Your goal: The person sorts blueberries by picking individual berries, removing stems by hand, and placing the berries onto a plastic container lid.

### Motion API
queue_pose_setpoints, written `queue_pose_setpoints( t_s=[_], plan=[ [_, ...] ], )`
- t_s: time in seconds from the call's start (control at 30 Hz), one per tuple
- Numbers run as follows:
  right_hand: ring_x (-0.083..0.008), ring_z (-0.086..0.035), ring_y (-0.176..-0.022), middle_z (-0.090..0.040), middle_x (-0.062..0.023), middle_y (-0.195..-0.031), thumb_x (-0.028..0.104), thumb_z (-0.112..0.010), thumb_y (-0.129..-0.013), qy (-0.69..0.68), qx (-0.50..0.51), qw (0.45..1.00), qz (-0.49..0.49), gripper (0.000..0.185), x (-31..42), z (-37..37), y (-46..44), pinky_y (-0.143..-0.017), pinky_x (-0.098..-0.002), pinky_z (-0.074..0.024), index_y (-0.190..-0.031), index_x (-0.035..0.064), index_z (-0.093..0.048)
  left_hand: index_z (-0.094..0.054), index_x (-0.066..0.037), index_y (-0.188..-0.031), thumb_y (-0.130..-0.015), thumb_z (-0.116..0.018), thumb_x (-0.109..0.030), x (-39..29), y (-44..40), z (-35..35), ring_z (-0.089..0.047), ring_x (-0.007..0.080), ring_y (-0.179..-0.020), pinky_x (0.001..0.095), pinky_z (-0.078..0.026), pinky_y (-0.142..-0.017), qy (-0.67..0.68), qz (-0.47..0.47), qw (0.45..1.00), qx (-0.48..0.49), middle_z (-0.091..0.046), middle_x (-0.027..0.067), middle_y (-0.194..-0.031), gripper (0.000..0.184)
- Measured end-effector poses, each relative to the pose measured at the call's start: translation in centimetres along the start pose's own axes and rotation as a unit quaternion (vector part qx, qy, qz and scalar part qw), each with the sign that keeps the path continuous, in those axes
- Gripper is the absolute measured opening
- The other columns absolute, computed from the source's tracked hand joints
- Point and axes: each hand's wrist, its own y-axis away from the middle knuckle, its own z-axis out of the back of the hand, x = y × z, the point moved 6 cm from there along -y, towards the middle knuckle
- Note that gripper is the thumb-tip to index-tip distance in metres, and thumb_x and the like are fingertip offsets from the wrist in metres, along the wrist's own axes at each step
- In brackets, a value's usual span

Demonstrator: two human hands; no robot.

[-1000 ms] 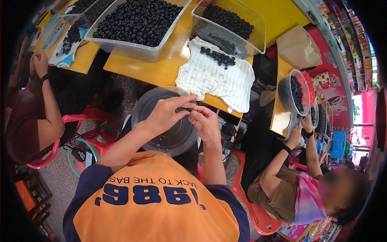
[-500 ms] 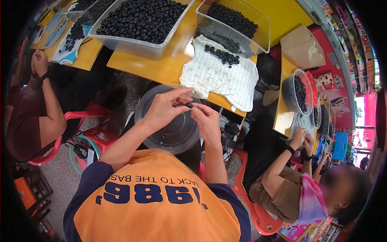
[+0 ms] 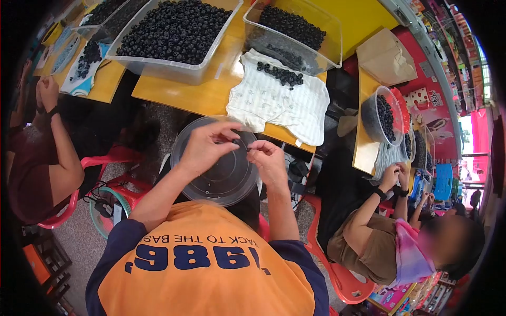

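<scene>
My left hand (image 3: pixel 210 146) is over a clear round plastic tub (image 3: pixel 224 190) on my lap, thumb and fingers pinched around a small black round piece (image 3: pixel 235 141). To its right, my right hand (image 3: pixel 268 159) is closed in a pinch, with a tiny dark bit at its fingertips, too small to name. A short gap separates the two hands. A few tiny bits lie at the tub's bottom. Beyond it, similar black pieces (image 3: pixel 282 75) lie in a row on a white cloth (image 3: pixel 266 102) at the table edge.
On the yellow table (image 3: pixel 171 97) stand a large clear bin (image 3: pixel 174 69) and a smaller one (image 3: pixel 331 39), both with black ring-like pieces. People sit left and right, their hands close together. A round container (image 3: pixel 371 113) and brown paper (image 3: pixel 387 58) are at right.
My hands, earlier meeting at one black piece, have moved apart a little. The view has shifted slightly, and the person on the right has drawn both hands closer together.
</scene>
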Motion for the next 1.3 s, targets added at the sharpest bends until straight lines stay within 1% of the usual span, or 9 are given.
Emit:
queue_pose_setpoints(
  t_s=[0.2,0.33,0.43,0.57,0.8,0.87,0.97,1.07,1.3],
  plan=[
    [-0.0083,-0.058,-0.076,-0.065,-0.0024,-0.083,0.004,-0.062,-0.082,0.201,-0.194,0.935,0.218,0.013,9.8,7.1,-3.6,-0.07,-0.0214,-0.0451,-0.091,-0.0038,-0.067,-0.063,0.001,-0.111,-0.079,-0.066,0.006,0.5,-0.6,2.6,-0.063,0.0134,-0.088,0.0243,-0.052,-0.08,0.202,0.02,0.979,-0.033,-0.067,0.0085,-0.098,0.033],
    [-0.0182,-0.062,-0.072,-0.066,-0.0117,-0.083,0.004,-0.062,-0.08,0.492,-0.26,0.783,0.276,0.015,13.3,8.9,-7.9,-0.069,-0.0264,-0.0483,-0.093,-0.0022,-0.067,-0.062,0.002,-0.108,-0.084,-0.06,0.004,2.3,-0.1,1.5,-0.066,0.0184,-0.088,0.0282,-0.057,-0.076,0.376,0.128,0.918,-0.025,-0.066,0.0139,-0.101,0.024],
    [-0.0237,-0.061,-0.076,-0.063,-0.0141,-0.087,0.006,-0.064,-0.08,0.59,-0.195,0.709,0.334,0.016,12.3,9.8,-10.0,-0.07,-0.0304,-0.0485,-0.094,-0.0013,-0.067,-0.062,0.001,-0.108,-0.085,-0.059,0.004,2.6,0.0,1.6,-0.066,0.0188,-0.088,0.0283,-0.057,-0.077,0.425,0.124,0.896,-0.021,-0.065,0.0145,-0.102,0.023],
    [-0.0275,-0.06,-0.079,-0.059,-0.015,-0.091,0.008,-0.066,-0.08,0.518,-0.24,0.754,0.324,0.013,11.8,8.8,-7.1,-0.068,-0.0338,-0.0477,-0.089,-0.0014,-0.067,-0.061,0.001,-0.109,-0.086,-0.059,0.003,3.2,0.1,2.3,-0.066,0.0197,-0.09,0.0291,-0.057,-0.079,0.452,0.13,0.882,-0.031,-0.065,0.0146,-0.103,0.023],
    [-0.0279,-0.06,-0.079,-0.059,-0.0146,-0.089,0.006,-0.067,-0.079,0.558,-0.196,0.745,0.309,0.011,8.4,7.8,-5.7,-0.069,-0.0338,-0.0483,-0.087,-0.0013,-0.066,-0.062,0.001,-0.109,-0.086,-0.058,0.003,2.8,-0.4,0.7,-0.064,0.0209,-0.097,0.0298,-0.055,-0.084,0.46,0.118,0.88,0.025,-0.064,0.0139,-0.105,0.023],
    [-0.0228,-0.059,-0.074,-0.062,-0.0117,-0.088,0.006,-0.066,-0.082,0.528,-0.221,0.761,0.305,0.011,9.3,5.9,-4.5,-0.067,-0.0316,-0.0478,-0.089,-0.002,-0.066,-0.062,0.0,-0.109,-0.086,-0.059,0.003,2.6,-0.1,0.8,-0.065,0.0209,-0.096,0.0297,-0.055,-0.083,0.469,0.107,0.876,0.024,-0.064,0.0139,-0.105,0.023],
    [-0.0167,-0.059,-0.074,-0.064,-0.0093,-0.089,0.005,-0.066,-0.083,0.432,-0.218,0.837,0.258,0.011,9.2,2.9,-2.4,-0.069,-0.0272,-0.0472,-0.091,-0.0027,-0.066,-0.063,-0.001,-0.106,-0.086,-0.059,0.003,2.5,0.3,0.9,-0.065,0.0214,-0.096,0.0308,-0.055,-0.084,0.477,0.121,0.87,0.017,-0.064,0.0137,-0.106,0.021],
    [-0.0086,-0.058,-0.08,-0.065,-0.0051,-0.091,-0.004,-0.065,-0.081,0.242,-0.07,0.939,0.233,0.012,7.9,-2.5,-0.1,-0.072,-0.0208,-0.0461,-0.093,-0.0031,-0.067,-0.063,-0.001,-0.107,-0.086,-0.059,0.003,2.6,0.3,0.8,-0.065,0.0212,-0.095,0.0305,-0.056,-0.084,0.473,0.113,0.873,0.027,-0.065,0.0131,-0.105,0.021],
    [-0.0102,-0.058,-0.072,-0.065,-0.0069,-0.087,-0.003,-0.071,-0.075,0.342,-0.016,0.897,0.281,0.015,7.9,-7.8,2.5,-0.065,-0.0212,-0.0463,-0.09,-0.0013,-0.067,-0.063,0.001,-0.107,-0.085,-0.061,0.003,2.1,0.9,1.1,-0.066,0.0174,-0.09,0.027,-0.055,-0.082,0.456,0.102,0.884,0.032,-0.066,0.011,-0.1,0.022]
  ],
)
